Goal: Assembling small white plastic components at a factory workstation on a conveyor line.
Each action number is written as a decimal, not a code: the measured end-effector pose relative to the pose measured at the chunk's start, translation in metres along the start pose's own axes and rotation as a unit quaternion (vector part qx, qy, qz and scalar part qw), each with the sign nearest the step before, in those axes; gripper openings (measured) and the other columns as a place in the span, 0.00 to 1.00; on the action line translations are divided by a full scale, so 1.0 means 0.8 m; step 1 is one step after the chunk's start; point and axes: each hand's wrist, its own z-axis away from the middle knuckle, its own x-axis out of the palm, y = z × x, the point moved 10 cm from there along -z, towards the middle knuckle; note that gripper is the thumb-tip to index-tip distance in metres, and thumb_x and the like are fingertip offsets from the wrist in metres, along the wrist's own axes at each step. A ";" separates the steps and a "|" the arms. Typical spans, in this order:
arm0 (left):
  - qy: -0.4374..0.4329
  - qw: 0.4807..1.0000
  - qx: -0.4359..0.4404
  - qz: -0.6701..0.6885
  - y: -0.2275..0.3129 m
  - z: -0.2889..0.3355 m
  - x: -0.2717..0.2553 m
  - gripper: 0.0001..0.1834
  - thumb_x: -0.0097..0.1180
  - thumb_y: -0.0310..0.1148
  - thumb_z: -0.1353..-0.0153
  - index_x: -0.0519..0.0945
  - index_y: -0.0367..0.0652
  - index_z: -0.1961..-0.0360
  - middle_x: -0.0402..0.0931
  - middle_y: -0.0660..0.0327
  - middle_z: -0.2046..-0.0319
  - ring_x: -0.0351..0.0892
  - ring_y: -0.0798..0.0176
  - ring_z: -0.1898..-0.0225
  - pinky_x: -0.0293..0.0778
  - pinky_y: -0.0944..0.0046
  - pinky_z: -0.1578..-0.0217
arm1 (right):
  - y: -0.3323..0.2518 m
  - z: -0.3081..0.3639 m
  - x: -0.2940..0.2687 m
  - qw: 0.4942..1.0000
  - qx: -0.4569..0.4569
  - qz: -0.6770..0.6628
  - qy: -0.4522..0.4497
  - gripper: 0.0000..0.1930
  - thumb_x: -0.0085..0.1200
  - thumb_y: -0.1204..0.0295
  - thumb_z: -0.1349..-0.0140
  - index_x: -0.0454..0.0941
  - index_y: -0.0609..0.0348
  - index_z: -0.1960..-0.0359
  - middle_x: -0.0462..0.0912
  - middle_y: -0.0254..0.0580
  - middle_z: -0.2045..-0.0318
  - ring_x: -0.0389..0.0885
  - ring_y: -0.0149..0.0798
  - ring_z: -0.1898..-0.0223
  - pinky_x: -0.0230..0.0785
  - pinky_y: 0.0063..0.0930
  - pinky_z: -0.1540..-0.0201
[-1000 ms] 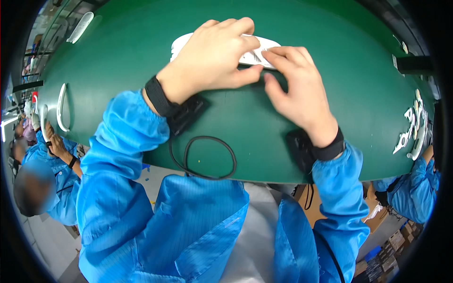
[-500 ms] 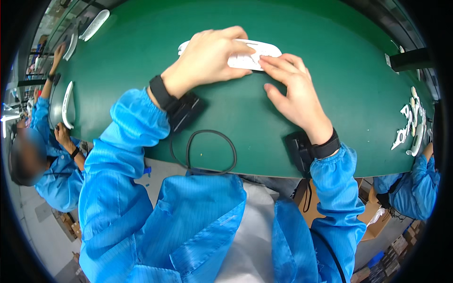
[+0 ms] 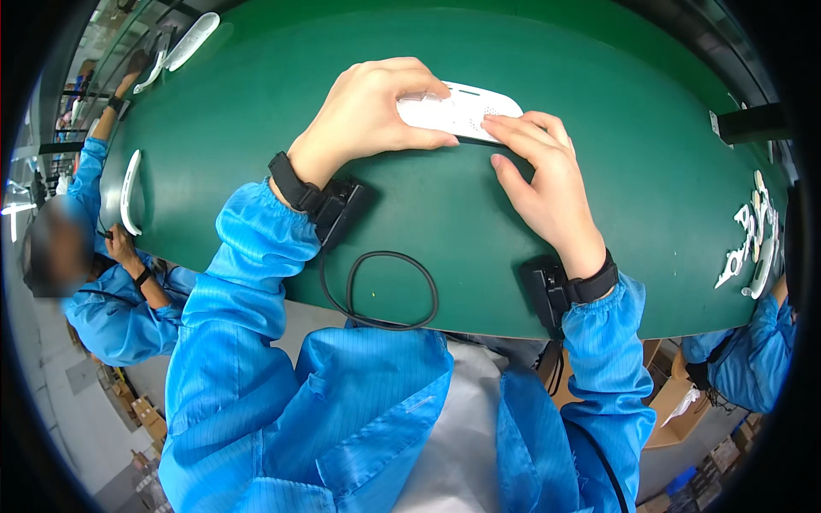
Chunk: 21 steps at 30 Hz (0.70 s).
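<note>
While the white casing [image 3: 469, 109] lies at the upper centre of the frame, its left part is clasped across the width by the left hand [image 3: 369, 107], the thumb laid along the near edge and the fingers over the far side. The right hand [image 3: 552, 175] is set apart from the left, its fingertips rested on the right end beside a patch of small holes; its thumb is held clear, so nothing is pinched there. The casing is probably steadied by the left grip so that the right fingertips can be pressed lightly. A black cable [image 3: 434, 295] is looped below, near the front edge of the green table [image 3: 256, 145]. At the left, a curved white strip [image 3: 130, 192] and, at the upper left, a white shell [image 3: 191, 41] are laid well apart, perhaps to leave working room. At the right edge, white parts [image 3: 758, 218] are bunched together, presumably for easy reach.
</note>
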 end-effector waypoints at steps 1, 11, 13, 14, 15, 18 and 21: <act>0.003 1.000 0.006 -0.005 -0.001 -0.003 0.000 0.25 0.78 0.36 0.64 0.84 0.39 0.62 0.81 0.58 0.66 0.82 0.56 0.66 0.77 0.62 0.64 | 0.001 -0.002 -0.002 1.000 0.003 -0.004 0.005 0.17 0.59 0.76 0.46 0.83 0.55 0.53 0.83 0.36 0.52 0.72 0.44 0.45 0.63 0.39 0.41; 0.178 0.973 0.053 -0.137 -0.011 0.026 -0.066 0.34 0.72 0.49 0.57 0.80 0.46 0.48 0.73 0.55 0.48 0.71 0.50 0.46 0.61 0.46 0.42 | 0.033 -0.052 -0.030 0.984 -0.095 0.117 0.098 0.07 0.59 0.81 0.45 0.84 0.61 0.64 0.84 0.49 0.65 0.82 0.49 0.58 0.74 0.39 0.54; 0.263 0.959 -0.027 -0.099 -0.054 0.054 -0.087 0.30 0.70 0.44 0.53 0.79 0.44 0.49 0.74 0.55 0.52 0.72 0.50 0.49 0.63 0.49 0.42 | 0.107 -0.075 -0.071 0.984 -0.015 0.104 0.145 0.07 0.60 0.79 0.43 0.84 0.62 0.63 0.84 0.50 0.65 0.83 0.47 0.60 0.75 0.37 0.56; 0.289 0.949 -0.086 -0.086 -0.081 0.075 -0.089 0.29 0.70 0.42 0.52 0.79 0.43 0.49 0.74 0.54 0.53 0.72 0.50 0.50 0.65 0.51 0.43 | 0.146 -0.085 -0.088 0.982 0.054 0.081 0.163 0.06 0.60 0.78 0.42 0.84 0.63 0.63 0.84 0.50 0.65 0.84 0.46 0.62 0.75 0.36 0.58; 0.302 0.945 -0.085 -0.090 -0.093 0.090 -0.088 0.29 0.70 0.42 0.52 0.79 0.43 0.49 0.74 0.54 0.53 0.72 0.50 0.50 0.65 0.51 0.43 | 0.169 -0.097 -0.100 0.976 0.084 0.108 0.170 0.07 0.60 0.76 0.42 0.84 0.63 0.62 0.84 0.51 0.64 0.84 0.45 0.64 0.75 0.35 0.59; 0.336 0.916 -0.219 -0.006 -0.179 0.115 -0.084 0.32 0.69 0.34 0.51 0.74 0.41 0.43 0.76 0.55 0.55 0.75 0.56 0.53 0.71 0.58 0.51 | 0.235 -0.150 -0.111 0.967 0.128 0.144 0.165 0.11 0.62 0.73 0.43 0.85 0.63 0.59 0.85 0.55 0.61 0.85 0.49 0.62 0.74 0.35 0.56; 0.327 0.904 -0.258 0.094 -0.193 0.099 -0.073 0.30 0.68 0.31 0.51 0.74 0.39 0.45 0.76 0.55 0.56 0.77 0.56 0.52 0.73 0.59 0.51 | 0.279 -0.160 -0.127 0.970 0.097 0.173 0.138 0.13 0.59 0.74 0.42 0.83 0.62 0.55 0.84 0.55 0.56 0.83 0.51 0.53 0.73 0.37 0.49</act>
